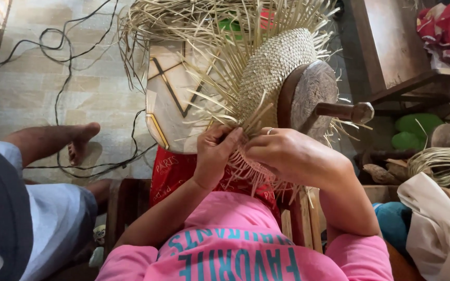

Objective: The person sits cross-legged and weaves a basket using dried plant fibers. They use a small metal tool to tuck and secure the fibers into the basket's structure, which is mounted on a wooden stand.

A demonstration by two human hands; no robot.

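Observation:
A half-woven straw hat [277, 67] sits over a round wooden block [311, 93] with a wooden handle [345, 111], loose pale strands fanning out from its edge. My left hand [215, 153] pinches straw strands [246, 127] at the lower rim. My right hand [287, 153], a ring on one finger, grips strands right beside it, the fingertips of both hands nearly touching. A fringe of loose strand ends [246, 171] hangs under my hands over a red cloth [175, 171].
Another person's bare foot [82, 140] and leg rest on the tiled floor at left, beside black cables [63, 67]. A wooden table [391, 47] stands at upper right, a coil of straw [444, 164] and a white cloth [433, 224] at right.

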